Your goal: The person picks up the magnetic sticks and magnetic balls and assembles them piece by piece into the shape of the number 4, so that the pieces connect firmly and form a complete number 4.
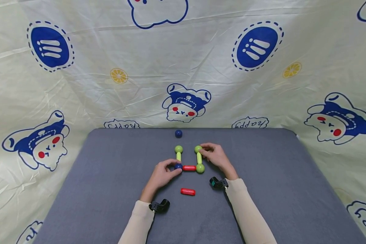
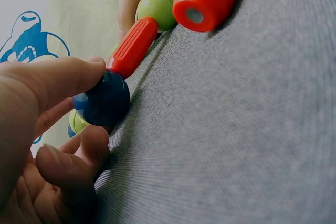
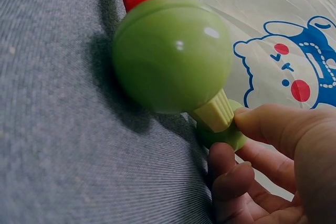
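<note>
Grey fabric tabletop (image 1: 292, 203), head view: left hand (image 1: 162, 174) and right hand (image 1: 217, 156) hold a U-shaped plastic rod-and-ball frame (image 1: 189, 168) beyond a loose red rod (image 1: 187, 192). Left wrist: left pinches a glossy navy ball (image 2: 109, 100). Right wrist: right pinches a lime-green end ball (image 3: 223, 139); joining seems in hand, calling for steady pressure.

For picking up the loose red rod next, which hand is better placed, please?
Probably the left hand. It pinches the nearer blue ball, closer to the loose red rod than the green ball that the right hand pinches. Either hand would first need to let go.
</note>
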Available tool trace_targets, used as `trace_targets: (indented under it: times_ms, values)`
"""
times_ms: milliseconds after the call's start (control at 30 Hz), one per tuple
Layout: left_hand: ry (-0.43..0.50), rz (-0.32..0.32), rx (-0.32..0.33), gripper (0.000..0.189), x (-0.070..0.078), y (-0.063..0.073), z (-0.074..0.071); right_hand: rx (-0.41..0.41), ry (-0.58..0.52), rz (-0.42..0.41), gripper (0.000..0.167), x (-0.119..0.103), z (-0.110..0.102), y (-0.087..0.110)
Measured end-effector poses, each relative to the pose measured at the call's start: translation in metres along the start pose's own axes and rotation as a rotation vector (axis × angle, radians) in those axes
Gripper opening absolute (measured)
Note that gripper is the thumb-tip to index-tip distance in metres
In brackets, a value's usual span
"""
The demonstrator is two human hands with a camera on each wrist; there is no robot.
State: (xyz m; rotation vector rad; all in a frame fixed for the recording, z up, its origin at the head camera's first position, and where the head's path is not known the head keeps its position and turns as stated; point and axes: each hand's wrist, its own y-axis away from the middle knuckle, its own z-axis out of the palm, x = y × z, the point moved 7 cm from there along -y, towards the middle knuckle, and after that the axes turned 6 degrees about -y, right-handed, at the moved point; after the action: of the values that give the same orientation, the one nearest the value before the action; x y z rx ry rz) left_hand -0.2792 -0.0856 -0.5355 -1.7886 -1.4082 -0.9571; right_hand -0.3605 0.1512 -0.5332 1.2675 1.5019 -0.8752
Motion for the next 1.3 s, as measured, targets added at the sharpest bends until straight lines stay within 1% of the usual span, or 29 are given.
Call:
trace_targets:
  times_ms: [300,533,800,933,1033,1167,1300]
  values:
    - [0.008,-0.004,-0.006,0.026,0.001,0.0,0.0,0.005,0.008,-0.002,0.036,0.001,-0.001,0.0]
    - [0.004,0.002,-0.009,0.027,-0.001,0.0,0.001,0.009,0.012,-0.021,0.038,0.002,-0.002,0.001]
    - [0.003,-0.018,-0.01,0.027,-0.001,0.001,0.001,0.004,0.035,-0.053,0.038,0.001,0.0,0.0]
    - [0.003,-0.015,-0.013,0.027,-0.001,0.0,0.002,0.0,0.056,-0.049,0.038,0.0,-0.002,0.0]
    - [-0.001,-0.017,-0.012,0.027,0.0,0.001,0.002,-0.019,0.071,-0.042,0.041,-0.004,-0.003,0.005]
    - [-0.005,-0.023,-0.013,0.027,0.001,0.002,0.001,-0.038,0.084,-0.026,0.046,-0.012,-0.008,0.015]
    - [-0.007,-0.015,-0.011,0.027,0.0,0.001,0.001,-0.046,0.156,-0.042,0.051,-0.019,-0.013,0.026]
